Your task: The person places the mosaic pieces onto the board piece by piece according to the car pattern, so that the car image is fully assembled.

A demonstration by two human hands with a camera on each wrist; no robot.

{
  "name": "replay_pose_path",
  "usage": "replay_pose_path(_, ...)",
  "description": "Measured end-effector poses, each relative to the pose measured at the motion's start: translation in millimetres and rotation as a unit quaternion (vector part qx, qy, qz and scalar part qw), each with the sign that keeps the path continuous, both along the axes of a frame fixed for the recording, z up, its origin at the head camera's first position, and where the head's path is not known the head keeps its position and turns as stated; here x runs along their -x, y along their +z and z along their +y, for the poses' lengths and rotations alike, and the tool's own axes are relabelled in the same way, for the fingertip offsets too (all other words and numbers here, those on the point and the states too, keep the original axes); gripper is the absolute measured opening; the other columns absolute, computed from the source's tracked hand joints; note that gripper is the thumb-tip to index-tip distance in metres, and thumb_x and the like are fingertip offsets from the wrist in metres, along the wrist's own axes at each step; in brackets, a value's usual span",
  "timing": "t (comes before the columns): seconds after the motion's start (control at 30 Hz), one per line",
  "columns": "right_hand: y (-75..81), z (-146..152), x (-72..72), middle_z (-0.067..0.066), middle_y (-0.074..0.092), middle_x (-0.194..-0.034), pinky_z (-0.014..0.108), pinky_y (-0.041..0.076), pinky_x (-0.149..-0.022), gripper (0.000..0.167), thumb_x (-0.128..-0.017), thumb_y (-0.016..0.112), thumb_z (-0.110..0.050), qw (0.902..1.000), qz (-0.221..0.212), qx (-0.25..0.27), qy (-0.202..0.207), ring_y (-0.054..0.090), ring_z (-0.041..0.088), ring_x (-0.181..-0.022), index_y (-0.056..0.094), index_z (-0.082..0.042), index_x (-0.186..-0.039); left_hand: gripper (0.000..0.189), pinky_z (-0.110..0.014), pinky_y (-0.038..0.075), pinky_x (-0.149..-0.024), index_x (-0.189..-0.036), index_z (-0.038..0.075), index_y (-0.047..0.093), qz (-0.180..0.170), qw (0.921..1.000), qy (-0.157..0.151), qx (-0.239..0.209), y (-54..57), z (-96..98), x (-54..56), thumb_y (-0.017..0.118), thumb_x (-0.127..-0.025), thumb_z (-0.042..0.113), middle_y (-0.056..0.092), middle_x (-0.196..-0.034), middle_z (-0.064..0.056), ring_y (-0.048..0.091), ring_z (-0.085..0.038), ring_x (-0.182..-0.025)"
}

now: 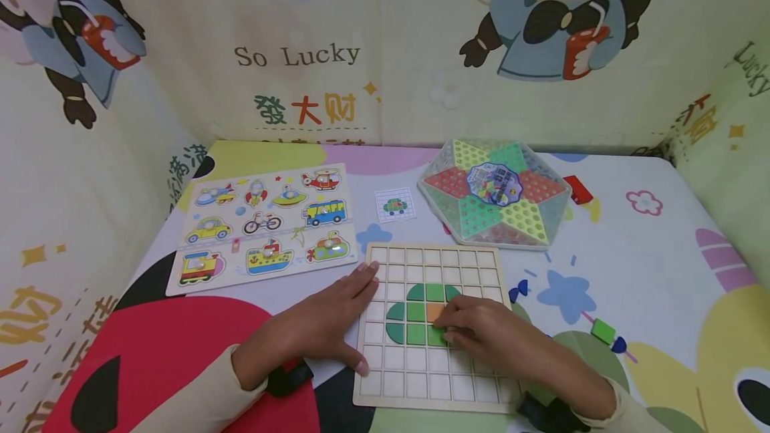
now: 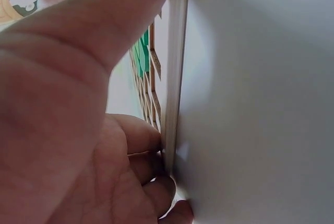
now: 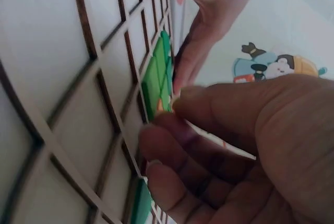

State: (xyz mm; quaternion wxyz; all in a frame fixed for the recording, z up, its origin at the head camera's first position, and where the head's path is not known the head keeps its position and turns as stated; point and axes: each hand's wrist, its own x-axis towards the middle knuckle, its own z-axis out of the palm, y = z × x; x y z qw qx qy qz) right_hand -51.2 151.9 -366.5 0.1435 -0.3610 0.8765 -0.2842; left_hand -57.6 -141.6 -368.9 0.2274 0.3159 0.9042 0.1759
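Green tiles [image 1: 416, 333] and an orange tile [image 1: 433, 311] are set in the wooden grid [image 1: 394, 385], lower centre; a green square [image 1: 603, 331] is left loose, right. The left hand [image 1: 319, 319] is spread; whether anything is pinched by the right hand [image 1: 490, 329] cannot be told.

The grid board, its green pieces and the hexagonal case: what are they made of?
Grid board: probably matte wood, judging by its pale tan frame. Green pieces: smooth, evenly coloured, so painted wood or plastic; I can't tell which. Hexagonal case: likely smooth, clear plastic; its margins look see-through.
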Motion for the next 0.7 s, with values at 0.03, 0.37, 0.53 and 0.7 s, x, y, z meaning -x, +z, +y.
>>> replay_pose_path(0.03,1.0,1.0,0.1,-0.011,0.062,-0.104,0.028,0.052,-0.077,0.018,-0.092,0.067,-0.008,1.0000,-0.003,0.001,0.000,0.058,0.005,-0.093,0.074,-0.014,-0.109,0.118,-0.045,0.025,-0.112,-0.154,0.007,0.024,-0.001,1.0000,0.001,-0.001,-0.2,-0.1,-0.1,0.085,-0.064,0.052,0.009,-0.162,-0.008,0.006,-0.026,-0.147)
replay_pose_path(0.37,3.0,24.2,2.3,-0.011,0.066,-0.105,0.025,0.053,-0.075,0.024,-0.093,0.065,-0.005,0.9968,0.016,0.079,0.001,0.061,0.007,-0.095,0.073,-0.016,-0.113,0.120,-0.045,0.024,-0.113,-0.154,0.005,0.024,0.008,0.9999,-0.006,-0.010,-5.9,-2.9,0.4,0.084,-0.064,0.056,0.009,-0.162,-0.008,0.004,-0.025,-0.148)
replay_pose_path(0.53,3.4,38.6,1.1,-0.008,0.067,-0.103,0.023,0.053,-0.068,0.020,-0.094,0.065,-0.005,0.9966,0.006,0.079,-0.024,0.060,0.005,-0.089,0.073,-0.013,-0.111,0.119,-0.045,0.025,-0.113,-0.154,0.005,0.024,0.007,0.9999,-0.006,-0.010,-4.8,-2.3,0.4,0.084,-0.064,0.055,0.010,-0.162,-0.008,0.005,-0.026,-0.148)
replay_pose_path(0.7,-0.5,52.2,-0.7,-0.006,0.067,-0.104,0.024,0.054,-0.070,0.018,-0.094,0.065,-0.006,0.9961,0.007,0.071,-0.052,0.061,0.007,-0.092,0.073,-0.012,-0.109,0.119,-0.045,0.026,-0.113,-0.154,0.005,0.024,0.006,0.9999,-0.004,-0.009,-5.1,-1.9,0.6,0.085,-0.064,0.054,0.010,-0.162,-0.008,0.004,-0.026,-0.148)
